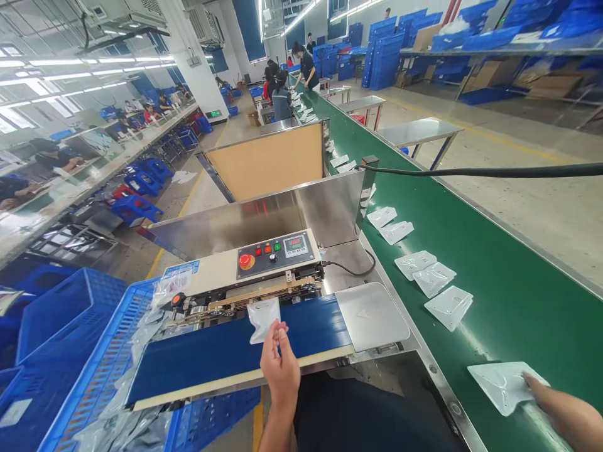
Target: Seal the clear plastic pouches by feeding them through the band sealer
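My left hand (281, 364) is at the front of a band sealer (276, 254), its fingers curled together at the lower right corner of a white plastic bag (264, 319). This bag lies on the sealer's blue belt (198, 355), its top edge against the sealing mechanism. Far to the right, my right hand (568, 405) grips the right end of another white flat bag (502, 383) on the green conveyor (522, 301). The thumb presses on top of it; the other fingers are mostly hidden.
Several white bags (433, 278) lie along the conveyor. A steel plate (372, 314) adjoins the sealer belt. A blue crate (98, 370) with bags stands left. Steel panels (264, 216) rise behind the sealer. A black cable (485, 170) crosses above the conveyor. Co-workers (306, 66) stand farther along.
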Demonstrator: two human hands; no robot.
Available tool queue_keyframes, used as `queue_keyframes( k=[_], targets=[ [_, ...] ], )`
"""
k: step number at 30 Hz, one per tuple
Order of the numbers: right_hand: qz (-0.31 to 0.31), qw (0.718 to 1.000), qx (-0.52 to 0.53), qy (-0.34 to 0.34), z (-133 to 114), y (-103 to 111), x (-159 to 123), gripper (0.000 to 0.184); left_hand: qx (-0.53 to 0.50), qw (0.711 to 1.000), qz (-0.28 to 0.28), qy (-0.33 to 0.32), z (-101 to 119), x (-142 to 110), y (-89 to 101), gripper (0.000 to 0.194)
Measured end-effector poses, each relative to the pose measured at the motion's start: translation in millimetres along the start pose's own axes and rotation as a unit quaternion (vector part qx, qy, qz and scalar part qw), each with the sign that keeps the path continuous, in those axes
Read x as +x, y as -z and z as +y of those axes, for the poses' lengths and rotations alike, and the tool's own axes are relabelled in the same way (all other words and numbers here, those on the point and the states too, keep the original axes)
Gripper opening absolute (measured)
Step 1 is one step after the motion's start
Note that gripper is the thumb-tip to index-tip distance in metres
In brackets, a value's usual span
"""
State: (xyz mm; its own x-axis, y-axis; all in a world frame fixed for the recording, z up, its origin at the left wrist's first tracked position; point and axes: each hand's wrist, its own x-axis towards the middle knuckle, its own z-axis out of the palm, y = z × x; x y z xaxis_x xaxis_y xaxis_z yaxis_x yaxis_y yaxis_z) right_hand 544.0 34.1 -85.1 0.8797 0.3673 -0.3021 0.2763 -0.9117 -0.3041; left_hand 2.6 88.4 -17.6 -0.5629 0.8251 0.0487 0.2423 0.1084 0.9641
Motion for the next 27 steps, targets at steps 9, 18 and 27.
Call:
queue_keyframes(
  k=[9, 18, 27],
  targets=[
    [0.011, 0.944, 0.276, 0.182, -132.7, 25.7, -106.3, 0.042, 0.008, 0.945, -0.267, -0.191, 64.9, -27.4, -103.7, 0.035],
    [-0.313, 0.767, 0.39, 0.402, -197.0, 1.6, -225.0, 0.054, -0.002, 0.943, -0.287, -0.169, 90.1, -24.8, -120.2, 0.048],
    [-0.37, 0.817, 0.292, 0.332, -222.9, -39.8, -205.4, 0.054, 0.018, 0.977, -0.209, 0.025, 44.1, -5.7, -111.9, 0.05]
  ],
)
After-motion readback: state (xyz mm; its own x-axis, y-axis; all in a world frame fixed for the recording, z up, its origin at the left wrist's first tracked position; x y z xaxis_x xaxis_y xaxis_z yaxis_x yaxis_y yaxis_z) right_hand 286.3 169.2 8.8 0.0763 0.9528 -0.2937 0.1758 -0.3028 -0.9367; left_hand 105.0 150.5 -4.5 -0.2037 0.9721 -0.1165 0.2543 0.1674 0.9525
